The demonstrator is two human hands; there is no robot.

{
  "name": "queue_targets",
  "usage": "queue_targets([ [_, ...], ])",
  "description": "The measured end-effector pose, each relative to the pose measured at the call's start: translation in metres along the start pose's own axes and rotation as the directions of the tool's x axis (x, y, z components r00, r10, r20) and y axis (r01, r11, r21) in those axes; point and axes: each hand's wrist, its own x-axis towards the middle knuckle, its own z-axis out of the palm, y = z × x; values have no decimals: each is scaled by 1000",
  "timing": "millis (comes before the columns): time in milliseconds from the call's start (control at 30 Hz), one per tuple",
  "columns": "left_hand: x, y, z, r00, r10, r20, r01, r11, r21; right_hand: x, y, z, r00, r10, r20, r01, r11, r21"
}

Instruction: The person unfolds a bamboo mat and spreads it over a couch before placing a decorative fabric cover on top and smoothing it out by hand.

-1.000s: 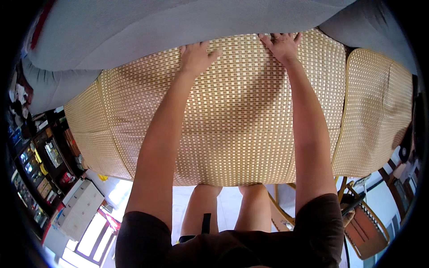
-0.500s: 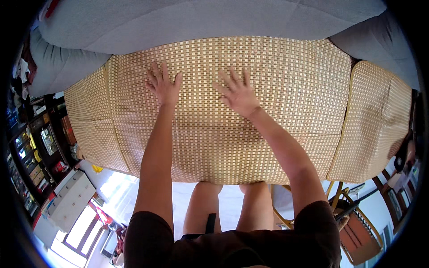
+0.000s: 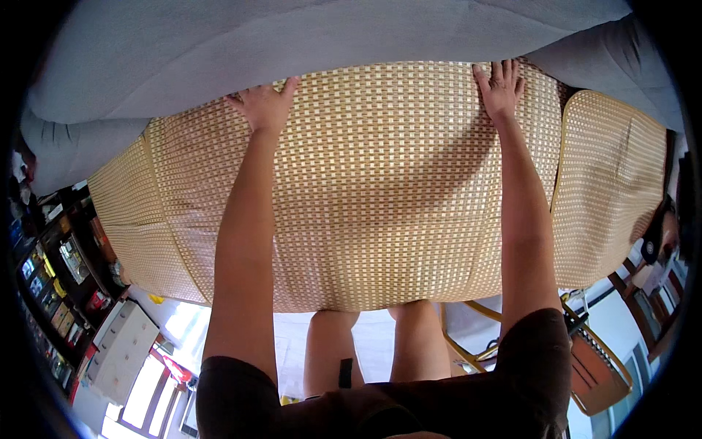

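- The woven mat (image 3: 387,212) lies straight ahead of the person, under both forearms; its long axis runs left to right, crosswise to the arms, and its near edge curves just above the legs (image 3: 417,344);
- the far edge of the mat meets the grey backrest (image 3: 329,40); this meeting line is the relation that matters most, since both hands are set right along it, well apart from each other;
- the left hand (image 3: 265,110) is spread on the mat at the left part of that line, thumb out toward the middle; it grips nothing that shows, and whether its fingertips go under the backrest, I cannot tell;
- the right hand (image 3: 502,94) lies flat and wide, fingers fanned and pointing away from the person, tips at or just beside the backrest; it holds nothing visible;
- neither hand is plainly nearer the far edge; sideways, the right hand looks closer to the bordered side panel (image 3: 610,190) than the left hand does to the left-hand panel (image 3: 124,212);
- both arms reach forward nearly straight, with the broad middle of the mat between them; a shadow falls across it beside the right forearm.
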Motion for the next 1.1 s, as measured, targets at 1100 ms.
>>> queue_targets([
  [1100, -147, 28, -18, 972, 235, -9, -230, 943, -240, -259, -23, -80, 737, -537, 410, 586, 810, 8],
])
